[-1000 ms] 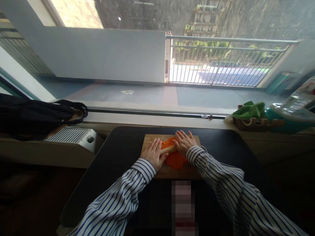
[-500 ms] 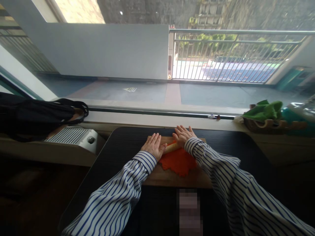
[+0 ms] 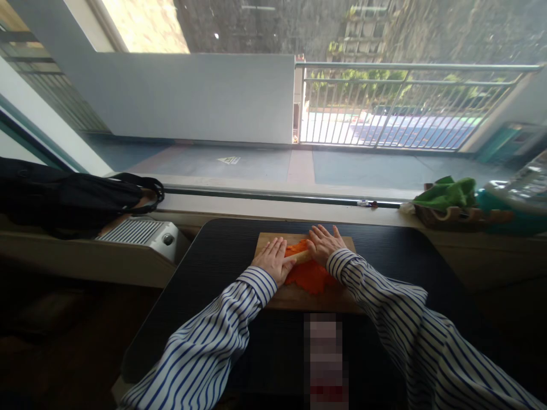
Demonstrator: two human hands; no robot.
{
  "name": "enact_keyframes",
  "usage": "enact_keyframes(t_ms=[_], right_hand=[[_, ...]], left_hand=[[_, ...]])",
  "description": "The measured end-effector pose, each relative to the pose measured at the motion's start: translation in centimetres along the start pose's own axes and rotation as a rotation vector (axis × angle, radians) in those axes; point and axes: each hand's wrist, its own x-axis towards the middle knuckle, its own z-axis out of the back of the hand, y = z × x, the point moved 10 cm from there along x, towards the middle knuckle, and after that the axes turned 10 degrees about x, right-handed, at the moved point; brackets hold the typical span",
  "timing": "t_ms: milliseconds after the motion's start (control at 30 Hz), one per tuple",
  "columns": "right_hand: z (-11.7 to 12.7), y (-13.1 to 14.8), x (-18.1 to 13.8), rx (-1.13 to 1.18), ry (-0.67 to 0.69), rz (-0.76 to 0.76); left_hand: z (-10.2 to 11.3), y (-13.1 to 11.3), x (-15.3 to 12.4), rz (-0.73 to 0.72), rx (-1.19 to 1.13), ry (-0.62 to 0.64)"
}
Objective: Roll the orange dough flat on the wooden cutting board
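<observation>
Crosswise, the rolling pin (image 3: 301, 257) lies on an orange sheet (image 3: 313, 279) atop the wooden board (image 3: 282, 302), its long axis running mostly left to right but on a slant: the left end sits nearer the person, the right end farther away. Only its middle shows, as a hand covers each end. The left hand (image 3: 272, 261) rests palm down over the left end, fingers extended away and to the right, thumb reaching inward along the pin. The right hand (image 3: 325, 246) lies over the other end, its fingers extended away and leftward. Both hands are flat and spread upon the pin; how firmly they press, I cannot tell. Most of the sheet, ragged-edged, spreads on the pin's near side.
</observation>
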Motion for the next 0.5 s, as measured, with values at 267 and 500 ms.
enact_keyframes(t_ms=[267,500], right_hand=[[0.3,0.2,-3.3,-0.006,-0.086,0.018],[0.1,0.3,-5.7,-0.007,-0.121,0.015]], left_hand=[[0.8,-1.8,-1.9,-0.045,0.047,-0.085],[1.3,-3.3,-3.6,-0.107,0.088,-0.129]])
